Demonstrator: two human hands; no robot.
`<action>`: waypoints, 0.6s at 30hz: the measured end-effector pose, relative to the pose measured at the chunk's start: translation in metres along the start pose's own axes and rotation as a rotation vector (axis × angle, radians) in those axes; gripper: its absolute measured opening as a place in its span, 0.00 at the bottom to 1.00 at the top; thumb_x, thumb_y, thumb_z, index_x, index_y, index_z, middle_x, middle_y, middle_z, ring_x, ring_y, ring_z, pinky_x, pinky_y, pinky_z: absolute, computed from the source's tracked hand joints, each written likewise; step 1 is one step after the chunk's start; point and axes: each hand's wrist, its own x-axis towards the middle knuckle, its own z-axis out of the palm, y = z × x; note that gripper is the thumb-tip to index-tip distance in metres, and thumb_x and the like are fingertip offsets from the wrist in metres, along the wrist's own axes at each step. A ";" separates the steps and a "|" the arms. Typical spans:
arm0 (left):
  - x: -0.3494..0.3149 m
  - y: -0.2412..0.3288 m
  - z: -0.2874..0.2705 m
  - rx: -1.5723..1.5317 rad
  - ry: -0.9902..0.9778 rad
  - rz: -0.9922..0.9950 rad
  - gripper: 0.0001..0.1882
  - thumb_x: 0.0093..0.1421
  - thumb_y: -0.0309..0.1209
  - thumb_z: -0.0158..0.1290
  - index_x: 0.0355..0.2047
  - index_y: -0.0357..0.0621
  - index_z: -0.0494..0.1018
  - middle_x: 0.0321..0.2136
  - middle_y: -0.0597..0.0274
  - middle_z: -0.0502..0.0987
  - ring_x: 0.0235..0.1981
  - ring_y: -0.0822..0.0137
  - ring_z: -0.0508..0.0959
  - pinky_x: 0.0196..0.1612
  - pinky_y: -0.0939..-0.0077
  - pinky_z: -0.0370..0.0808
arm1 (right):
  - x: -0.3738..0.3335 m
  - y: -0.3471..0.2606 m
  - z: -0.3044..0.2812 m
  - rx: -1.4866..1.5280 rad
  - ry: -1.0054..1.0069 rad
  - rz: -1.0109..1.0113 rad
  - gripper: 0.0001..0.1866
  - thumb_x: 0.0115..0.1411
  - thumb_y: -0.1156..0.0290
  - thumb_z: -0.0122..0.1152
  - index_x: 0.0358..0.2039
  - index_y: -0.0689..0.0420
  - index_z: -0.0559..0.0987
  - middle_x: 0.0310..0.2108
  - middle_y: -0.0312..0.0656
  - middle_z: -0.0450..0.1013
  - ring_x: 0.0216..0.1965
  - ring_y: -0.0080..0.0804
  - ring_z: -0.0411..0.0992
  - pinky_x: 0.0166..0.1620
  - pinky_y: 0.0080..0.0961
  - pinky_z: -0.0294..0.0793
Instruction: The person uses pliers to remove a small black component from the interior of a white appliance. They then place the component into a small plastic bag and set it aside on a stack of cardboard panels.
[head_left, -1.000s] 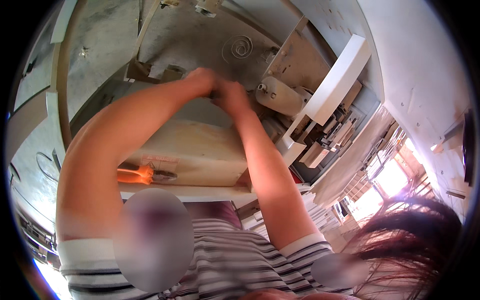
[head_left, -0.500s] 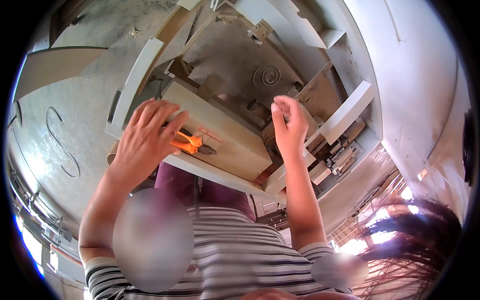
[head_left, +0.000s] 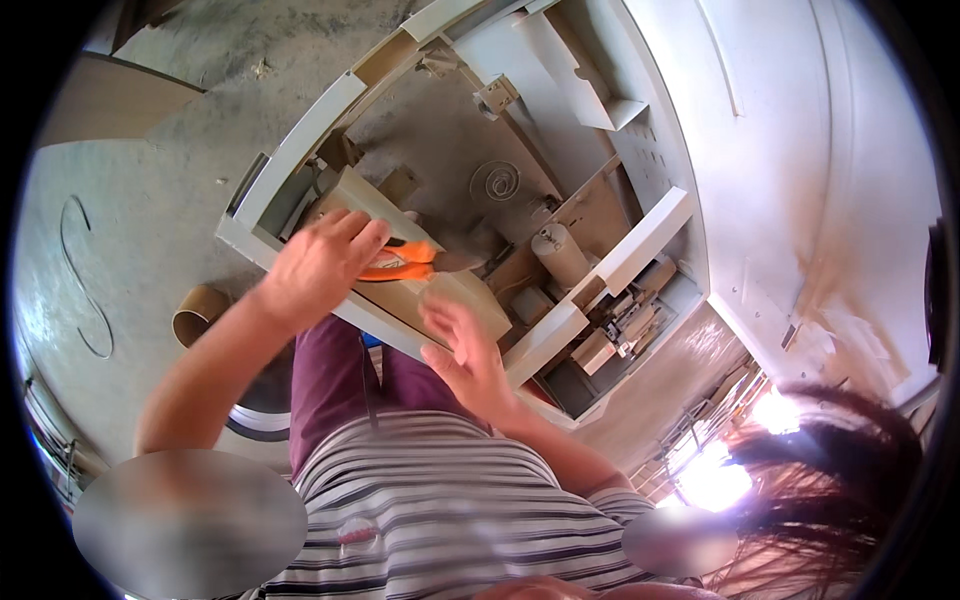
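Note:
My left hand (head_left: pixel 325 268) is closed around the orange-handled pliers (head_left: pixel 410 262), whose dark jaws point right over the open machine frame. Under the pliers lies a long beige box-shaped cover (head_left: pixel 455 305) inside the frame's near side. My right hand (head_left: pixel 465 362) is just below and to the right of the pliers, apart from them. Its thumb and fingers are spread, with nothing seen between them.
The white-edged machine frame (head_left: pixel 300 150) surrounds a pale cylinder (head_left: pixel 562 258) and a coiled wire (head_left: pixel 496 181). Metal mechanism parts (head_left: pixel 630 325) fill its right corner. A brown tube (head_left: pixel 200 312) and a bent wire (head_left: pixel 72 270) lie on the floor at left.
The pliers, earlier low over the beige cover by my left hand, are raised with their jaws pointing right. My right hand has come left and nearer to me. The view has shifted.

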 end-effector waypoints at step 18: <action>-0.007 -0.090 -0.017 0.183 0.691 -0.517 0.24 0.66 0.43 0.50 0.57 0.45 0.66 0.48 0.54 0.73 0.50 0.52 0.71 0.54 0.58 0.67 | 0.137 0.056 -0.150 -0.722 -0.030 0.423 0.15 0.70 0.57 0.46 0.48 0.55 0.65 0.29 0.47 0.74 0.25 0.41 0.73 0.27 0.38 0.73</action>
